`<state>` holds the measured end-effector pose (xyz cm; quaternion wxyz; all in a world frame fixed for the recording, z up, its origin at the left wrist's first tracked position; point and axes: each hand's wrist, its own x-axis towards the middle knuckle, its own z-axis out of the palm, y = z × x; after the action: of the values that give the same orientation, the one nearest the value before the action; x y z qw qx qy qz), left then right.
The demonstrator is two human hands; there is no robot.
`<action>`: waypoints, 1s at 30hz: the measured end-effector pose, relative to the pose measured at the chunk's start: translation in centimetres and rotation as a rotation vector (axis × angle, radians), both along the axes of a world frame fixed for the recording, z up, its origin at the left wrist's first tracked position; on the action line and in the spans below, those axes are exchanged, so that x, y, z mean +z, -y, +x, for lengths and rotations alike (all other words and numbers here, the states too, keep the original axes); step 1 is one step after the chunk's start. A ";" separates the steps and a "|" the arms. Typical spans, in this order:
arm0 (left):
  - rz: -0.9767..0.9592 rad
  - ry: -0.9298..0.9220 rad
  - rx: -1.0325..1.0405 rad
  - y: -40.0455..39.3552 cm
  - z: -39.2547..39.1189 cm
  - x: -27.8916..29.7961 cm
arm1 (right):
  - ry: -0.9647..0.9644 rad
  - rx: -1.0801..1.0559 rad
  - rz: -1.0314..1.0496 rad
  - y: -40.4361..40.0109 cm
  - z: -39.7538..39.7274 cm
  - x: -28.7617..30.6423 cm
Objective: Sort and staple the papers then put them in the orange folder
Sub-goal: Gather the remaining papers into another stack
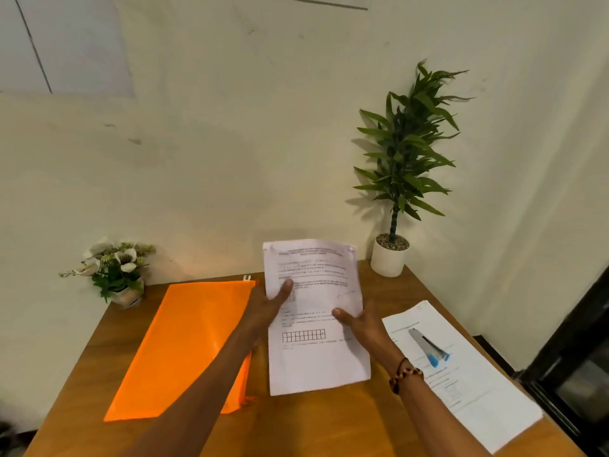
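Two hands hold up one bunch of papers over the tabletop. The left hand pinches the left edge, with its thumb flat on the front page and the other fingers hidden behind. The right hand grips the right edge the same way, thumb on top. I think both hands are used so the pages stay lined up and do not flop, and the bunch is tipped up so the words can be read. Its top right corner looks a bit bent, but I cannot tell if a staple is there. Just left of the bunch lies the orange folder, flat and close by, likely so the papers can slide in soon. To the right lies another paper pile, kept apart from the first. A stapler rests on top of that pile, maybe to keep it in place and near the right hand. Farther back, a small flower pot and a tall green plant sit by the wall, out of the way.
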<state>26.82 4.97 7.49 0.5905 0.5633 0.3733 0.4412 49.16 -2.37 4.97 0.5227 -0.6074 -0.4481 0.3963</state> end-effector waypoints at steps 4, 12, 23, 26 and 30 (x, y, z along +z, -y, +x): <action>0.050 0.014 0.085 -1.1 -0.6 1.1 | -0.204 0.045 -0.028 1.7 -1.1 -2.3; -0.095 -0.173 0.087 -1.0 -0.3 -1.2 | -0.384 0.218 -0.089 3.9 -0.8 -3.3; 0.019 -0.508 -0.204 1.2 2.5 -2.7 | 0.535 0.205 -0.013 -1.0 2.9 1.7; 0.076 -0.525 -0.242 1.8 3.3 -2.7 | 0.460 0.219 -0.026 -1.3 1.7 1.8; 0.084 -0.550 -0.291 1.7 3.8 -3.1 | 0.173 0.047 -0.037 -1.4 1.1 0.2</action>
<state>30.65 3.25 4.39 0.5006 0.7328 0.4161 0.1981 50.30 -0.96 5.17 0.4613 -0.6382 -0.4984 0.3626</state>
